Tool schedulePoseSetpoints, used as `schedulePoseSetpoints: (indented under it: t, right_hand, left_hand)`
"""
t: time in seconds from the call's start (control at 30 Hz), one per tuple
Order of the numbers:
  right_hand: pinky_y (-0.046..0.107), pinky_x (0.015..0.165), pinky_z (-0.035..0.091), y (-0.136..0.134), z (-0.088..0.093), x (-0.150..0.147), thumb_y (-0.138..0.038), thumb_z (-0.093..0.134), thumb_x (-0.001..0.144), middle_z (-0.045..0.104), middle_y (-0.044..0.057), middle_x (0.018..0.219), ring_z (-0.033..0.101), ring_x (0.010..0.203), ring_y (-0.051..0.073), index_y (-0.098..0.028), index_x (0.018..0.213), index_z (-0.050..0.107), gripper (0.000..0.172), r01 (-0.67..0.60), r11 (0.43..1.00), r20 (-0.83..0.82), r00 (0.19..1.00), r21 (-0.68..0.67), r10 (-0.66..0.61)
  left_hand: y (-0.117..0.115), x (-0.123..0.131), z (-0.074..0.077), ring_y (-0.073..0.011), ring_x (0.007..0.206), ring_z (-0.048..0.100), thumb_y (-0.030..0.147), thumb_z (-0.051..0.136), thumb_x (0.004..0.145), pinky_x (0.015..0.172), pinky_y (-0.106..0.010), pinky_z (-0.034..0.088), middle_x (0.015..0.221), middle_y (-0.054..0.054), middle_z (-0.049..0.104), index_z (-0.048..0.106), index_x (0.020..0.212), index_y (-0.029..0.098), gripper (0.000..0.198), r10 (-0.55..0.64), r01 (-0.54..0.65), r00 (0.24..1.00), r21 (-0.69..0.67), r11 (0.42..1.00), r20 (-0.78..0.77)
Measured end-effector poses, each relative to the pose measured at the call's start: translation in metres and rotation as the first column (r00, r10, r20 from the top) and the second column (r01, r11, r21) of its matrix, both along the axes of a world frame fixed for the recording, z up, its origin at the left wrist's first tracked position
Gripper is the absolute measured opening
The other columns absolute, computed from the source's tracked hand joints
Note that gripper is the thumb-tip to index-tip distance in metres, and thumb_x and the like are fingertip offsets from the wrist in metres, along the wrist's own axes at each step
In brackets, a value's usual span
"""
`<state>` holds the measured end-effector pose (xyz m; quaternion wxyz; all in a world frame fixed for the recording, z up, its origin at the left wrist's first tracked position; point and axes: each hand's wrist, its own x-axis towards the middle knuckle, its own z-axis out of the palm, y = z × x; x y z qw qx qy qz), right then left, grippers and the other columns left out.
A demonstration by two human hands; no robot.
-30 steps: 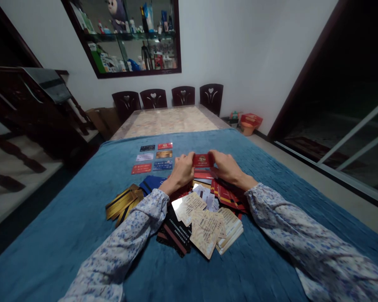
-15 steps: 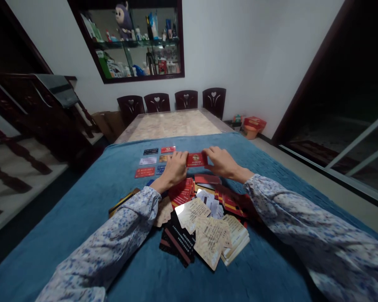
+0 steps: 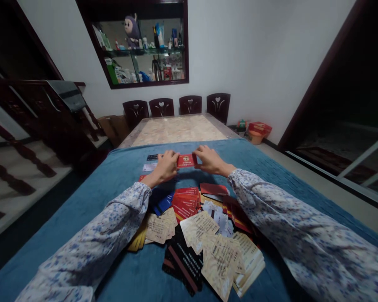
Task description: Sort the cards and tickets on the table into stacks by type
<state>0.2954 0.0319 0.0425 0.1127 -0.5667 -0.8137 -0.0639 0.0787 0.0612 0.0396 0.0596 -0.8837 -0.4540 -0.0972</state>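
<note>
Between my two hands is a red card with a round golden emblem, pinched at its left end by my left hand and at its right end by my right hand. It is over the blue cloth, beyond a spread pile of cards. Left of my left hand lie a dark card and a pale card; my hand and wrist cover other cards there. In the near pile are red cards, blue cards, cream cards and black cards.
A blue cloth covers the near part of the table, with the bare marble-like tabletop beyond. Several dark chairs line the far end. Stair railings stand at left, and a red box sits on an orange bucket at right.
Both hands have carried the red card left in the view, towards the laid-out cards, several of which my left hand now hides. The camera view has shifted slightly.
</note>
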Motion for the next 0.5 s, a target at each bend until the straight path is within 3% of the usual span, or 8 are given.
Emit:
schedulePoseSetpoints:
  t: [0.37, 0.5]
  right_hand:
    - [0.039, 0.091, 0.047, 0.047, 0.001, -0.022, -0.036, 0.074, 0.088, 0.06, 0.016, 0.133, 0.052, 0.126, 0.033, -0.018, 0.125, 0.066, 0.041, 0.008, 0.995, -0.039, 0.999, -0.1, -0.012]
    - [0.038, 0.09, 0.047, 0.063, 0.0, -0.029, -0.036, 0.073, 0.088, 0.06, 0.016, 0.134, 0.053, 0.127, 0.033, -0.018, 0.123, 0.067, 0.04, -0.004, 0.994, -0.03, 1.0, -0.114, 0.001]
  left_hand:
    - [0.042, -0.021, 0.005, -0.035, 0.125, 0.05, 0.03, 0.065, 0.09, 0.1, -0.05, 0.041, 0.134, -0.016, 0.057, 0.063, 0.125, 0.019, 0.037, 0.045, -0.05, 0.997, -0.093, 0.994, -0.056]
    - [0.059, -0.025, 0.002, -0.036, 0.128, 0.048, 0.024, 0.065, 0.088, 0.1, -0.052, 0.043, 0.137, -0.017, 0.057, 0.064, 0.125, 0.02, 0.037, 0.071, -0.079, 0.994, -0.092, 0.993, -0.086]
